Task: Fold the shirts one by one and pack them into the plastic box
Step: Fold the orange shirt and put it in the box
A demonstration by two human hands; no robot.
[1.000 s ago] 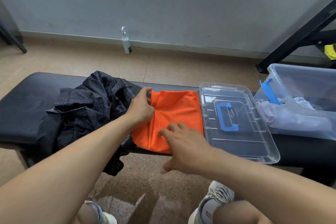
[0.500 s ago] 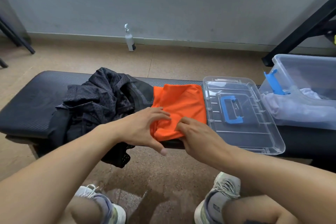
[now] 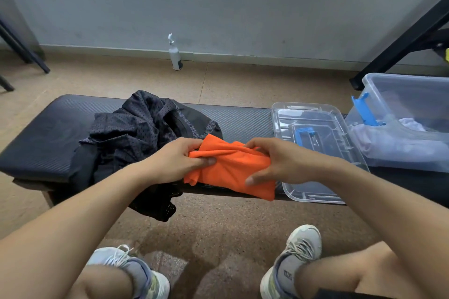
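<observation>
the left hand [image 3: 179,160] and right hand [image 3: 272,165] each grip an end of the folded orange shirt [image 3: 230,172], held just above the bench [image 3: 48,133] edge. packing comes next: carry it right, past the lid [image 3: 315,148], into the plastic box [image 3: 408,128].

Orange shirt [image 3: 230,167]: smooth, thin cloth, faint sheen, creased. Dark shirt pile [image 3: 136,133] at 9 o'clock of it: perforated mesh fabric, matt. Bench top [image 3: 48,133]: black padding, fine ribbed weave texture. Lid [image 3: 315,143] at 3 o'clock: clear glossy plastic, blue plastic handle [image 3: 303,135]. Plastic box [image 3: 408,128]: translucent. Floor [image 3: 243,80]: speckled, matt.
</observation>
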